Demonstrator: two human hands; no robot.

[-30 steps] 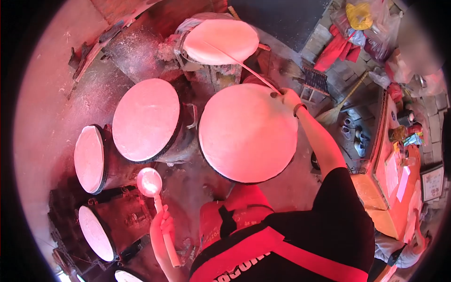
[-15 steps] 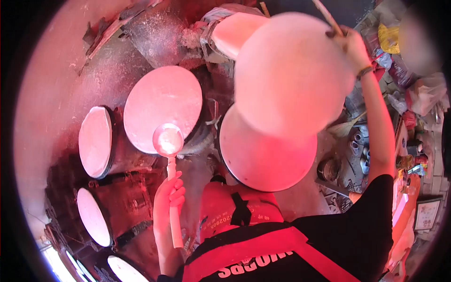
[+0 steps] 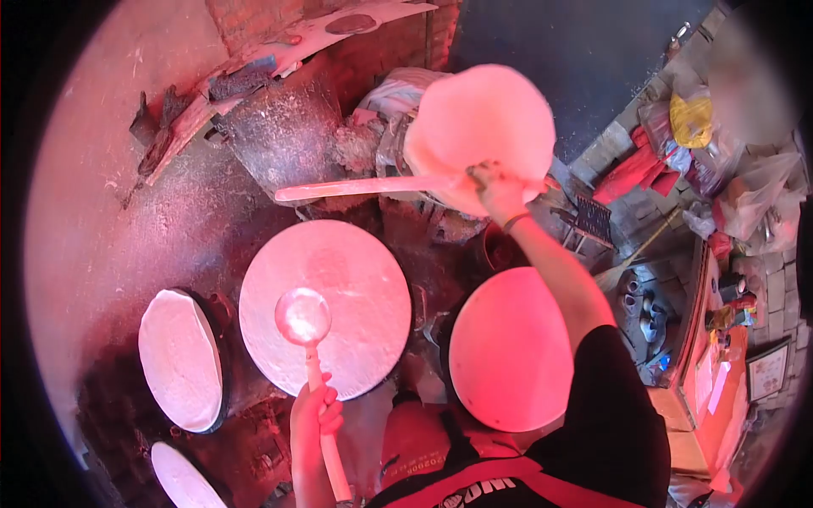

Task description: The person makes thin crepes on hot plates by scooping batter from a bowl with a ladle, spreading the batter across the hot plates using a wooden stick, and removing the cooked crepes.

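As the right hand (image 3: 501, 196) clasps a long wooden stick (image 3: 364, 187), snagging could tear the pale round sheet (image 3: 491, 110); the left hand (image 3: 313, 416) holds a round metal ladle (image 3: 302, 316), spillable if tilted.

Head view: wide, from my own head
Facing: forward and down, over my apron (image 3: 415, 440)
Near: apron, at the bottom edge
Farther: bricks (image 3: 240, 24), along the top

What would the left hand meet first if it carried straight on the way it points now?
The left hand, its ladle leading, would probably reach the large pancake first, but height is unclear, so it might pass above.
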